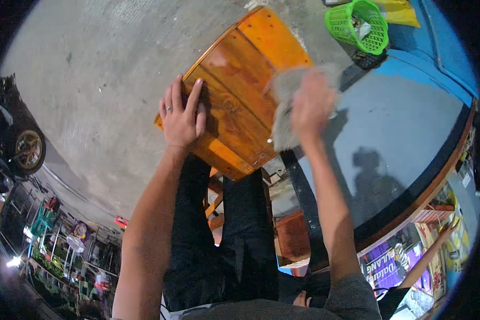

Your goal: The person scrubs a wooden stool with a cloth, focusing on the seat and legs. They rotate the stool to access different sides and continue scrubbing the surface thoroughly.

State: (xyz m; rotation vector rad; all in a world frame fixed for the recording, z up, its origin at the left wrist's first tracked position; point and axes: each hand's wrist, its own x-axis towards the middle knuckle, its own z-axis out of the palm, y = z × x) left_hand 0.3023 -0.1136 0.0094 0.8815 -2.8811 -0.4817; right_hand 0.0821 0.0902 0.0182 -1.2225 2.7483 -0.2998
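A varnished orange-brown wooden panel (232, 101), with plank seams, a curved edge and small dark dots near its ends, lies tilted over my knees. My left hand (182, 114), with a ring on one finger, rests on the panel's left edge, its fingers spread and stretched out. At the panel's right side my right hand (312, 104) is closed on a grey cloth (286, 125). Hand and cloth are smeared by motion. The cloth overlaps the panel's right edge; whether it touches the surface I cannot tell.
A green plastic basket (376, 26) stands at the far right beside a yellow bag (400, 12). A grey platform with a dark border (400, 122) lies to my right. A motorcycle wheel (29, 152) shows at the left. Another person's arm (429, 256) reaches in at the lower right.
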